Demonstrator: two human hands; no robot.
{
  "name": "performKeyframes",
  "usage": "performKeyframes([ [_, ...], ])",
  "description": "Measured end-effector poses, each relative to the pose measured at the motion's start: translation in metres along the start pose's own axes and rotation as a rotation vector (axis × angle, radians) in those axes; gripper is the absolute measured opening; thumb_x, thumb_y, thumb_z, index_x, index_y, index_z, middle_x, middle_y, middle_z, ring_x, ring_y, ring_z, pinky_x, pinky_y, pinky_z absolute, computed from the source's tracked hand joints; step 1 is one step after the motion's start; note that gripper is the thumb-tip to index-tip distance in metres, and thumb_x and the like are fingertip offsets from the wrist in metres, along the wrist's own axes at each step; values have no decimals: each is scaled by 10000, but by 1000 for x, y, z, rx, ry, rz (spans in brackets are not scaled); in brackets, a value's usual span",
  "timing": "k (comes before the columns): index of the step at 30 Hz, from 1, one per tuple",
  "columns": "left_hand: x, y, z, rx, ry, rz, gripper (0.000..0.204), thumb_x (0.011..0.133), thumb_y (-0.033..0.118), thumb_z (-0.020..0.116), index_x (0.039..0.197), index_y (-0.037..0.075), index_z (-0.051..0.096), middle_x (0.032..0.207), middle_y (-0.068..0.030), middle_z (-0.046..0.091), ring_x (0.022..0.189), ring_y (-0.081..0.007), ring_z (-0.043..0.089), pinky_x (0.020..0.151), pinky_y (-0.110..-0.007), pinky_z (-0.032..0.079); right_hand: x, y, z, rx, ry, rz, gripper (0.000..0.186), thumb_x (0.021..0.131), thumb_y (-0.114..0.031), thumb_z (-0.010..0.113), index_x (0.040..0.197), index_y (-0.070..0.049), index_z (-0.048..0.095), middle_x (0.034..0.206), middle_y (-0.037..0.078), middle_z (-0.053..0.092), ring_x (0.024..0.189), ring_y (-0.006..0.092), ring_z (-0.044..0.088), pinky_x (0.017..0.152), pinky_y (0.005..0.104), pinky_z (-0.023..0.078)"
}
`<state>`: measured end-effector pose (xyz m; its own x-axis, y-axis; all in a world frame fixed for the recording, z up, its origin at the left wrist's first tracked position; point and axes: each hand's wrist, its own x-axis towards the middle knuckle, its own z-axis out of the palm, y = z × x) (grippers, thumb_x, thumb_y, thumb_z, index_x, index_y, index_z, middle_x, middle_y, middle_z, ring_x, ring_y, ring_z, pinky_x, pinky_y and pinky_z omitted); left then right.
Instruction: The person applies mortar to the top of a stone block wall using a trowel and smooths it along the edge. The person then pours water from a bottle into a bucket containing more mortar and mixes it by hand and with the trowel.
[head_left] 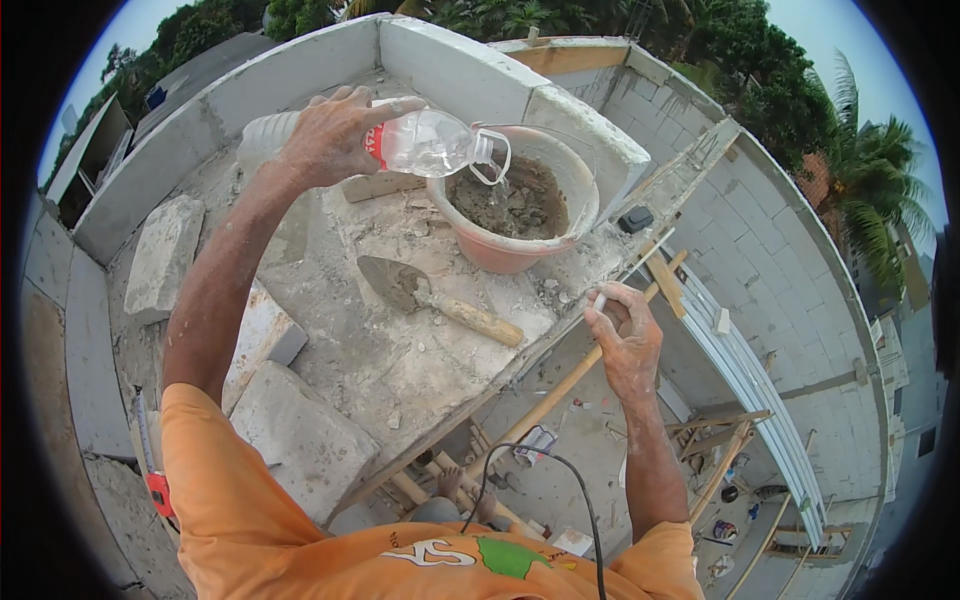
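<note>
My left hand (335, 138) is wrapped round a large clear plastic bottle (428, 145) with a red label, tipped on its side. Its uncapped mouth, with a white carrying ring, hangs over a bucket (502, 257), and water seems to run from it. Wet grey mortar (520, 208) lies in the bucket. Off to the right, beyond the ledge's edge, my right hand (628, 338) pinches a small white bottle cap (599, 301) between thumb and finger. A pointed trowel (395, 284) with a wooden handle rests on the ledge before the bucket.
The dusty ledge drops off at its right edge to a lower floor (580, 440). Pale blocks (300, 430) lie at the left, near a red tape measure (160, 492). A small black object (635, 219) sits beside the bucket. Wooden poles (550, 400) and metal lengths (755, 400) stand below right.
</note>
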<state>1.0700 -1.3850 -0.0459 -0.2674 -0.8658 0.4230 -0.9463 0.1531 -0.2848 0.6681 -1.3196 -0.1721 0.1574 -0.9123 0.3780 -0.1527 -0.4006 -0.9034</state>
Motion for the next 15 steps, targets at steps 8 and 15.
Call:
performKeyframes([
  [8,-21,7,-19,-926,-15,-138,964,573,253,880,1457,156,510,1196,-124,653,1130,-240,614,988,-404,501,56,-48,9,104,-10,-162,372,890,-25,723,1229,10,575,1249,136,580,1115,208,635,953,322,558],
  [15,-32,13,-33,-1130,-141,-226,1036,541,187,854,1492,119,449,1336,-121,605,1236,-252,571,1080,-384,453,122,-121,40,-189,-106,-597,357,841,-72,769,1186,-91,680,1209,108,673,1067,208,668,828,338,603],
])
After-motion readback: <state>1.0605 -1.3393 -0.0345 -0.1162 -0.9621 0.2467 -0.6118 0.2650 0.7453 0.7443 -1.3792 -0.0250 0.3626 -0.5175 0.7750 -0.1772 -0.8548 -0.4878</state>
